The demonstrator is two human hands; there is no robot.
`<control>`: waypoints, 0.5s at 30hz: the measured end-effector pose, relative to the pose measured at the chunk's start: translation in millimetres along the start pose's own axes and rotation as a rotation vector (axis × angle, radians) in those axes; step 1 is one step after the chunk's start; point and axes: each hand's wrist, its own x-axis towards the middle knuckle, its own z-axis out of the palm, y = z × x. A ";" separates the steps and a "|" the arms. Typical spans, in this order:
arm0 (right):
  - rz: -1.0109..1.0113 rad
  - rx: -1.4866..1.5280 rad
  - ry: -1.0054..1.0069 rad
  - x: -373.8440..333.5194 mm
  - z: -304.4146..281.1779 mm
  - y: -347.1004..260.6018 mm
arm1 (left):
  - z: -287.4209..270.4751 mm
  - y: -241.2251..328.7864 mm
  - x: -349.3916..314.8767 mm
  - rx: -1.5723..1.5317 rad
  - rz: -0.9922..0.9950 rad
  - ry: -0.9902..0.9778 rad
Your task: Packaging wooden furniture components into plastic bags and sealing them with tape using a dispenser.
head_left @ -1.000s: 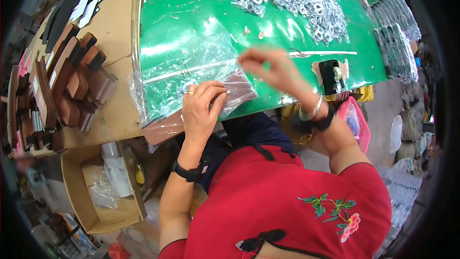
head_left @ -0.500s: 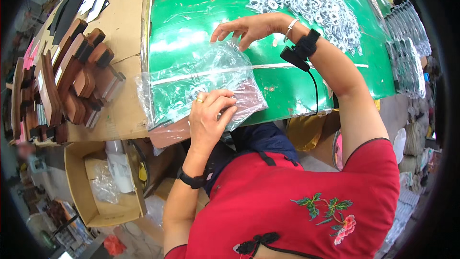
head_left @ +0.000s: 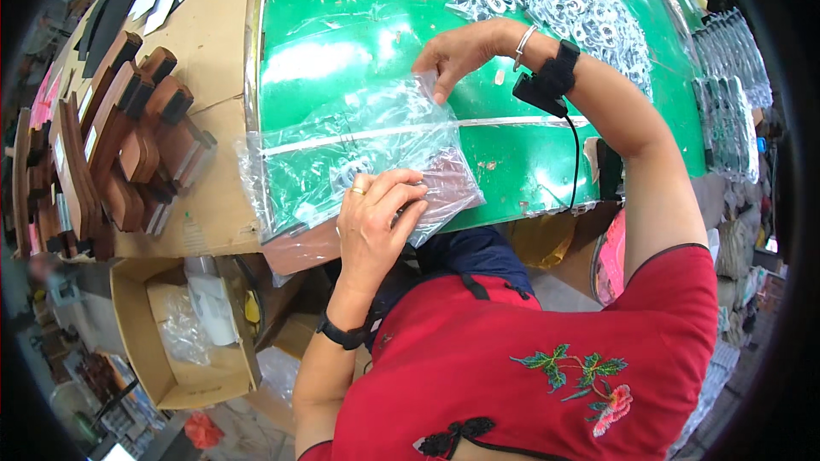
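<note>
A clear plastic bag [head_left: 359, 124] lies on the green tabletop [head_left: 342, 0] near its front edge. A flat brown piece [head_left: 299, 249] is partly inside or under the bag, and one end sticks out past the table edge. A small grey ring-shaped part [head_left: 348, 173] shows through the plastic. My left hand [head_left: 376, 213] is closed, fingers curled on the bag over the brown piece. My right hand [head_left: 457, 55] pinches the bag's far right corner between thumb and fingers. What lies beneath my left palm is hidden.
Many bagged grey ring-shaped parts [head_left: 581, 13] are heaped at the far right of the table. Curved brown wooden pieces [head_left: 128, 137] are stacked on the cardboard [head_left: 222, 162] at left. Below stands an open carton [head_left: 137, 333] holding plastic. A black cable [head_left: 577, 162] hangs from my right wrist.
My right hand has moved right and slightly nearer, its spread fingers closing on the bag's corner. My left hand has stayed on the bag.
</note>
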 end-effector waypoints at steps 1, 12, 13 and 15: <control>0.014 0.055 0.009 1.1 0.0 2.5 | -0.2 -0.1 -0.6 0.005 -0.005 -0.002; -0.026 0.366 0.630 12.3 27.0 11.3 | -0.8 -2.9 -0.4 -0.008 0.024 0.014; -0.028 0.361 0.630 8.7 31.0 11.1 | -0.9 -2.7 -0.9 -0.021 0.019 0.013; 0.090 0.473 0.774 0.7 41.0 6.2 | -0.9 -3.1 -1.9 -0.034 0.013 0.013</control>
